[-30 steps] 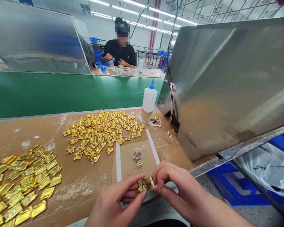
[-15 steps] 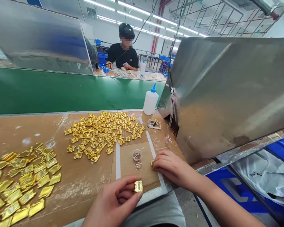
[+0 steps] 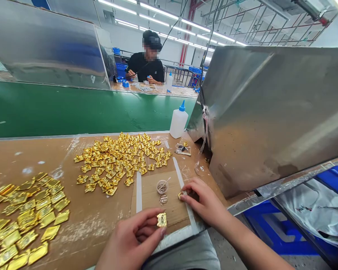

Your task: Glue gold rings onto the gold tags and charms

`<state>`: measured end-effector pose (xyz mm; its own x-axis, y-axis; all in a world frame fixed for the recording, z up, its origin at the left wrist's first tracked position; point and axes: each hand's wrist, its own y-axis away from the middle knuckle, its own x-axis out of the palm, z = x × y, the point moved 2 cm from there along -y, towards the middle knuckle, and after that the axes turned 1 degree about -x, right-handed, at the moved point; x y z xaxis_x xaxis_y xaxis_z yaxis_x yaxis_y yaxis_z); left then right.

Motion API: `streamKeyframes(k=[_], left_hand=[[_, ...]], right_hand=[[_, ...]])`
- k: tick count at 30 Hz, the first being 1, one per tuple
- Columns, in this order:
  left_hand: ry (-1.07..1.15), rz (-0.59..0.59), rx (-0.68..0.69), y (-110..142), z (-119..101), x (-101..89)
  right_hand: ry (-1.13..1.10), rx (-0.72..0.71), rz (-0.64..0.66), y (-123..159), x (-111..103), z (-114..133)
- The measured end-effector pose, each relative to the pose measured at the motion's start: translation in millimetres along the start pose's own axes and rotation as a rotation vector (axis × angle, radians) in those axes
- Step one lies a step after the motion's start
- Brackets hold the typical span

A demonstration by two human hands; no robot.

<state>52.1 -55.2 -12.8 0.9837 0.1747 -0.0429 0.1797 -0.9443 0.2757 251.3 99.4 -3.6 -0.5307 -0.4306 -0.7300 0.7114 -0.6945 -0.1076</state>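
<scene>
My left hand [image 3: 135, 240] is closed near the table's front edge, pinching a small gold metal piece [image 3: 161, 219] between thumb and fingers. My right hand [image 3: 204, 200] rests on the cardboard pad [image 3: 150, 195], fingers curled around a small gold part [image 3: 180, 195] at its fingertips. A tiny clear cup with a stick [image 3: 162, 186] stands on the pad just left of my right hand. A heap of small gold pieces [image 3: 121, 159] lies beyond the pad, and flatter gold plates [image 3: 25, 217] are spread at the left.
A white squeeze bottle with a blue cap [image 3: 178, 120] stands at the back of the brown table. A green conveyor belt [image 3: 73, 108] runs behind. A large metal shield [image 3: 270, 112] rises on the right. Another person [image 3: 146, 62] sits working across the belt.
My hands were together on one gold piece. The right hand moved off to the pad with a small gold part, while the left kept the larger piece.
</scene>
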Motion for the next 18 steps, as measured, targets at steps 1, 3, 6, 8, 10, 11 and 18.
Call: streamKeyframes(k=[1,3,6,8,10,11,18], left_hand=[[-0.001,-0.005,0.011,-1,0,-0.9],[-0.011,-0.024,0.040,-2,1,-2.0],[-0.035,-0.063,0.084,-5,5,-1.2],[-0.045,-0.094,0.115,-7,9,0.4],[-0.061,-0.119,0.163,-8,13,2.5],[-0.076,-0.122,0.193,-9,14,3.6],[-0.263,-0.088,0.389,-2,12,5.3]], right_hand=[[0.021,0.018,0.009,-1,2,1],[0.051,0.045,0.024,-2,3,6],[-0.021,0.083,0.053,-1,4,15],[-0.160,0.134,0.078,4,8,23],[-0.351,0.209,0.102,10,15,32],[-0.446,0.248,0.113,13,19,37],[-0.949,0.381,0.174,17,40,54]])
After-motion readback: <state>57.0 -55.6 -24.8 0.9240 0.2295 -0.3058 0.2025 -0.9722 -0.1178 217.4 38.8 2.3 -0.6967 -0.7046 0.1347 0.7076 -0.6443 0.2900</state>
